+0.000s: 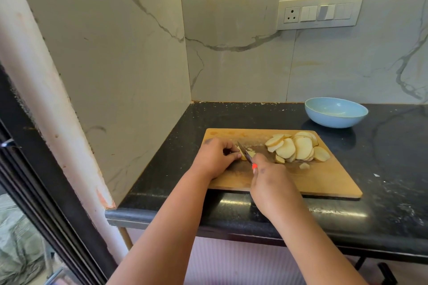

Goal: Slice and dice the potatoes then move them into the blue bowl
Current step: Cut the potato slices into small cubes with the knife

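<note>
Head view: I see pale yellow slices heaped on the board's far right, the blue bowl beyond on the tabletop. My left hand curls its grip round the potato end at the board's left. My right hand grips the knife, blade pointing away and leftward, across the potato.

Black speckled counter: wooden cutting board, blue bowl, seemingly empty, beyond it.
</note>
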Demonstrator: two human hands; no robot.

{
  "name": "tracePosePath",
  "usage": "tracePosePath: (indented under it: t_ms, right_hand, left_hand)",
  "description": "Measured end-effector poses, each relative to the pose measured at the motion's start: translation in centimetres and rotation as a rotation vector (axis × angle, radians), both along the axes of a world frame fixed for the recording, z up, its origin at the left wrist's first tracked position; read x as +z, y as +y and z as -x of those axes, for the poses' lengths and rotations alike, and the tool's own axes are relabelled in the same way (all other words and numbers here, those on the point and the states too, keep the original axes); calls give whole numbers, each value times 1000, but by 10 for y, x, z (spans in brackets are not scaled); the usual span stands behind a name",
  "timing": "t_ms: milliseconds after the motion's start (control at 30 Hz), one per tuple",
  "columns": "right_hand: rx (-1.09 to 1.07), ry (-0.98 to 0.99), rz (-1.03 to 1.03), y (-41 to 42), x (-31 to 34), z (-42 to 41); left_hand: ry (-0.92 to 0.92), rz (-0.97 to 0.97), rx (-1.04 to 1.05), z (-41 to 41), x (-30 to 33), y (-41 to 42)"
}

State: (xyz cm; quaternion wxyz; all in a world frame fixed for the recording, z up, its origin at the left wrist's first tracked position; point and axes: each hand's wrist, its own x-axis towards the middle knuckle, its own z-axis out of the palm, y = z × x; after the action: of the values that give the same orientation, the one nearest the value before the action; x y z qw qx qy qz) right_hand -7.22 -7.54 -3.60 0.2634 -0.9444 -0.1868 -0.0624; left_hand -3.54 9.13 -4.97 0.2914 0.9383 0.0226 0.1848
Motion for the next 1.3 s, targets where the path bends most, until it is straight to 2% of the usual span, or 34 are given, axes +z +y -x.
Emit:
tracePosePath:
  t_ms: [233, 367, 567, 667, 800, 933, 1067, 1300]
  right_hand:
    - [-16, 45, 226, 23, 21, -4]
    - [-26, 114, 266, 28, 33, -1]
    - [-15, 201, 273, -18, 47, 27]
    - [67, 221, 264, -55, 60, 28]
    - [99, 161, 14, -78, 62, -1]
    - [86, 68, -274, -58, 21, -31]
    - [45, -25, -456, -50, -12, -39]
    - [-9, -129, -495, -45, -26, -44]
  left_hand:
    - [3, -16, -27, 1, 2, -2]
    - [32, 15, -4, 1, 4, -4]
    - [63, 40, 17, 1, 5, -1]
    - [88, 14, 6, 4, 4, -2]
    - [121, 9, 36, 9, 2, -5]
    - [127, -81, 87, 12, 1, -22]
    - [72, -147, 156, 3, 0, -27]
    - [51, -79, 149, -5, -1, -24]
